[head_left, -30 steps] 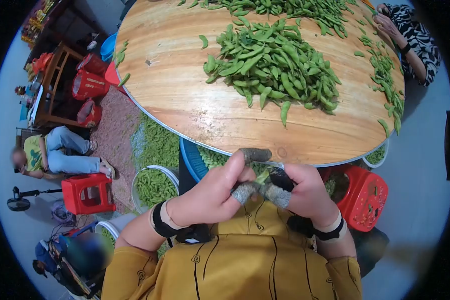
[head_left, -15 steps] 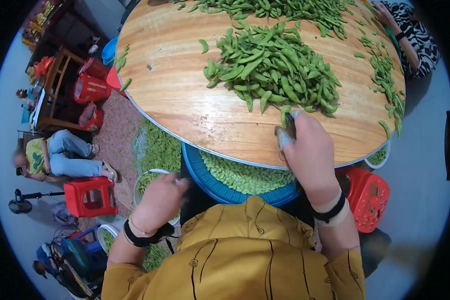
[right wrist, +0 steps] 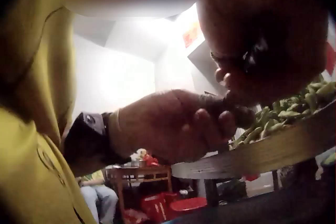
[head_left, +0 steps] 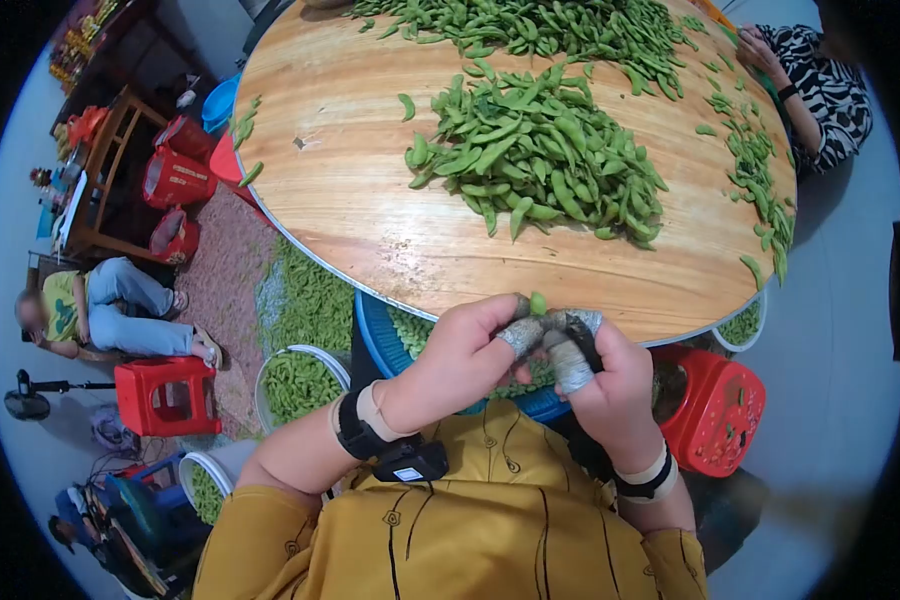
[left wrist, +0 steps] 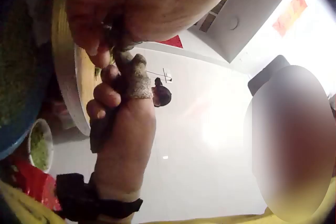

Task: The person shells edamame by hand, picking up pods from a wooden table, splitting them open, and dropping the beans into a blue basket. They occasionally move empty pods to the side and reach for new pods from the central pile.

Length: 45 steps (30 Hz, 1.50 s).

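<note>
Both hands meet just off the near edge of the round wooden table [head_left: 370,230], over a blue basket [head_left: 373,335]. My left hand [head_left: 460,350] and my right hand [head_left: 610,385], with grey wraps on thumbs and fingers, pinch a green pod [head_left: 538,303] between them; only its tip shows. In the left wrist view the right hand [left wrist: 123,134] is against the left hand [left wrist: 152,8], fingers curled. The right wrist view has the left hand [right wrist: 168,121] touching the right hand [right wrist: 262,40], the pod hidden. A pile of pods [head_left: 550,150] lies beyond on the table.
Red stools stand at the right [head_left: 720,410] and left [head_left: 170,395]. White buckets of pods [head_left: 300,390] are left of the basket. A person in a zebra-patterned top [head_left: 825,100] is at the table's right side; another person [head_left: 120,310] sits at the left.
My right hand has come back from the pile's near edge, where a pod lay at its fingertips. My left hand has moved right from beside the basket, and the two hands now meet.
</note>
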Each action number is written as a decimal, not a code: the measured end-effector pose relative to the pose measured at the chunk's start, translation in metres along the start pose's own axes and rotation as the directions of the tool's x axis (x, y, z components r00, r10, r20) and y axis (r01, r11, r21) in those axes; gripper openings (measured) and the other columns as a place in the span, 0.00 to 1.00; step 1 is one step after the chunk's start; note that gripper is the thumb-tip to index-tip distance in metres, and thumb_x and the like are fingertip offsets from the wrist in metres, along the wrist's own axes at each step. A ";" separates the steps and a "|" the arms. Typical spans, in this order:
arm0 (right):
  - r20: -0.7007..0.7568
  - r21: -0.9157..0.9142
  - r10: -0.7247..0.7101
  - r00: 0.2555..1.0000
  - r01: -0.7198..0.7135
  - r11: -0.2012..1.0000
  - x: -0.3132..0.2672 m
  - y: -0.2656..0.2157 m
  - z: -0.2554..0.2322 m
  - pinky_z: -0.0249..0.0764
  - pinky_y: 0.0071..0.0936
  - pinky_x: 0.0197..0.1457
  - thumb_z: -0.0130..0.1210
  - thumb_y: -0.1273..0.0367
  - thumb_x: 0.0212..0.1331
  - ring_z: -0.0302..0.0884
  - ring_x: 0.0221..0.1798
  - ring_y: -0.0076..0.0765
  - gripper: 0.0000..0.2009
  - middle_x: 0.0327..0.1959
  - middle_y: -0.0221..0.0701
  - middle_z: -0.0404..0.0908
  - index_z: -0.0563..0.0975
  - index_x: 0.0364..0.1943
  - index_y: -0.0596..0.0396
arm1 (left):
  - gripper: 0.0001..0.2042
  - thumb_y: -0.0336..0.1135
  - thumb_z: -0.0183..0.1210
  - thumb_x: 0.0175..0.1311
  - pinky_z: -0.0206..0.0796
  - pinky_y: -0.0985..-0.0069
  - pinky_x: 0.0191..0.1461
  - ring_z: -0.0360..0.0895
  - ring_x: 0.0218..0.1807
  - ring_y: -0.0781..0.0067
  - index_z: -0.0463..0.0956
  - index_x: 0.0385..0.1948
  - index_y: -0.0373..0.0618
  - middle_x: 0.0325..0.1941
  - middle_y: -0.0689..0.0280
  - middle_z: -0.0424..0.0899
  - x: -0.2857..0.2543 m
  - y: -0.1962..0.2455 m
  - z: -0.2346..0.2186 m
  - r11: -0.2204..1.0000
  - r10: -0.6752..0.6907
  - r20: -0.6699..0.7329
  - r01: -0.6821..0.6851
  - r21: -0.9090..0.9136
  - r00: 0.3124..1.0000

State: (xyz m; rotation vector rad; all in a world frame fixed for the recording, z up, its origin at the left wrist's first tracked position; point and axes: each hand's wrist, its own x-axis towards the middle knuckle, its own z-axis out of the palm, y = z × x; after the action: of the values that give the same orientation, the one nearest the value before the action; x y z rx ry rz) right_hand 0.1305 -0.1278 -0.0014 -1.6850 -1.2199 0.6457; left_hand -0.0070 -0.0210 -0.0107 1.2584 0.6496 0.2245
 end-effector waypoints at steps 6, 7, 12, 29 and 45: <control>0.179 0.150 0.113 0.977 -0.141 0.979 0.005 0.002 -0.007 0.74 0.28 0.45 0.54 0.75 0.57 0.81 0.41 0.37 0.15 0.39 0.42 0.81 0.73 0.50 0.61 | 0.09 0.26 0.46 0.68 0.65 0.86 0.32 0.70 0.28 0.86 0.74 0.44 0.39 0.27 0.72 0.74 -0.009 -0.005 -0.011 0.995 0.027 0.004 -0.028 0.099 1.000; 0.221 0.161 0.091 0.971 -0.129 0.979 0.006 0.002 -0.007 0.74 0.27 0.46 0.53 0.76 0.57 0.81 0.42 0.37 0.16 0.39 0.43 0.81 0.72 0.51 0.61 | 0.10 0.26 0.46 0.67 0.65 0.85 0.33 0.70 0.29 0.86 0.74 0.44 0.38 0.28 0.72 0.74 -0.011 -0.002 -0.012 0.986 0.027 0.024 -0.030 0.164 0.999; 0.268 0.176 0.043 0.962 -0.093 0.980 0.005 0.009 -0.009 0.74 0.27 0.48 0.52 0.77 0.57 0.80 0.41 0.34 0.19 0.38 0.39 0.81 0.70 0.55 0.62 | 0.11 0.24 0.46 0.64 0.66 0.81 0.36 0.70 0.31 0.83 0.75 0.45 0.37 0.28 0.71 0.75 -0.008 -0.005 -0.010 0.921 0.213 0.048 -0.217 0.323 0.976; 0.646 0.577 0.266 0.716 -0.686 0.444 0.008 0.004 -0.020 0.64 0.13 0.18 0.45 0.74 0.62 0.65 0.17 0.15 0.17 0.26 0.24 0.73 0.71 0.55 0.53 | 0.06 0.30 0.59 0.59 0.64 0.75 0.26 0.71 0.22 0.71 0.74 0.33 0.37 0.22 0.61 0.74 -0.014 0.005 -0.022 0.992 -0.101 0.150 0.111 -0.060 0.984; 0.589 0.535 0.266 0.763 -0.615 0.579 0.002 0.011 -0.012 0.65 0.12 0.20 0.44 0.76 0.60 0.67 0.21 0.13 0.16 0.25 0.23 0.74 0.73 0.52 0.53 | 0.09 0.34 0.48 0.69 0.63 0.79 0.27 0.67 0.23 0.83 0.73 0.34 0.39 0.25 0.70 0.75 -0.017 0.001 -0.020 0.910 -0.204 0.168 0.250 -0.330 0.965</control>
State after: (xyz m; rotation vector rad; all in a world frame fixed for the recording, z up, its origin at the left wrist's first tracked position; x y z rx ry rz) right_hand 0.1457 -0.1307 -0.0055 -1.1712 -0.6269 1.6868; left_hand -0.0317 -0.0130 -0.0072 0.8388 0.6074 0.0586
